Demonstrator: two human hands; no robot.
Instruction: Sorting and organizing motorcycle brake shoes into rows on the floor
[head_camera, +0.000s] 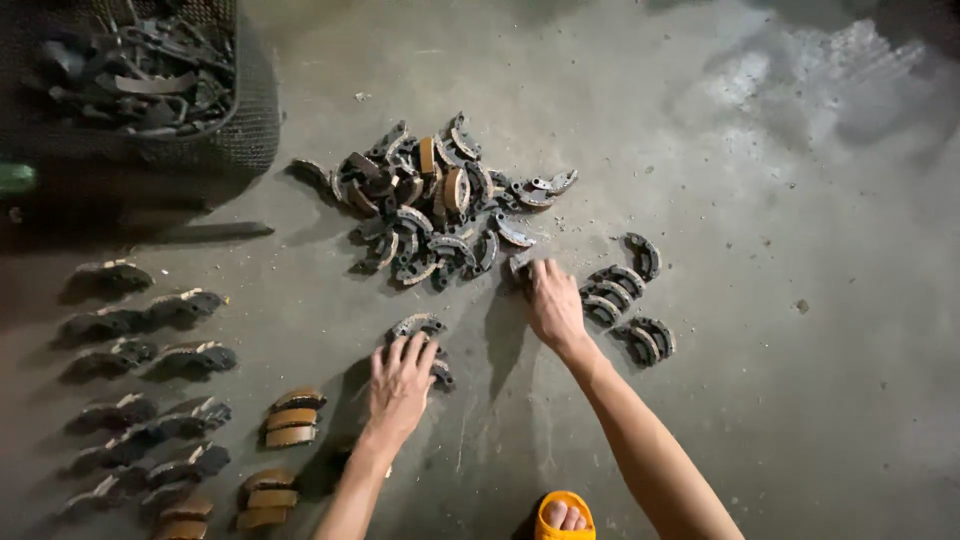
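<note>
- The left hand (402, 385) lies fingers spread, palm down on a small stack of curved brake shoes (420, 328); nothing is clasped.
- The right hand (553, 303) pinches one brake shoe (520, 266) at its fingertips, at the near edge of the loose pile of brake shoes (440, 205).
- Just right of that grip sit paired shoes (625, 300); far left of the left hand, sorted rows (150, 400) line the concrete floor (800, 400).
</note>
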